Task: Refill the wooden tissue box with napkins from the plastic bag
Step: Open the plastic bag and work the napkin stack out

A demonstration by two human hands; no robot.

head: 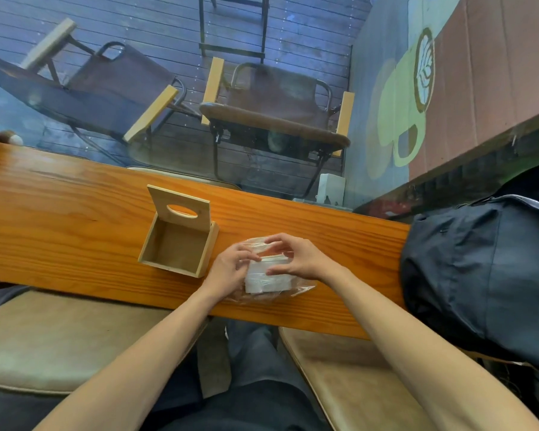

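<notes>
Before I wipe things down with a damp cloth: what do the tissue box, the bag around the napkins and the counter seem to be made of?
The tissue box looks like pale unfinished wood or plywood: matte, faint grain. The bag is thin clear plastic film, crinkled with glints. The napkins look like white paper. The counter appears to be varnished orange wood, with bold grain and a sheen.

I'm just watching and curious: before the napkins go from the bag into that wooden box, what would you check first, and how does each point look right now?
1. Wooden tissue box open, lid up: ok.
2. Box inside free of old napkins: ok, it looks empty.
3. Box within reach, just left of the plastic bag on the counter: ok.
4. Both hands on the bag: ok, left hand and right hand pinch the film.
5. Napkins out of the bag: not ok, the stack is inside the plastic.
6. Bag mouth opened: cannot tell.
</notes>
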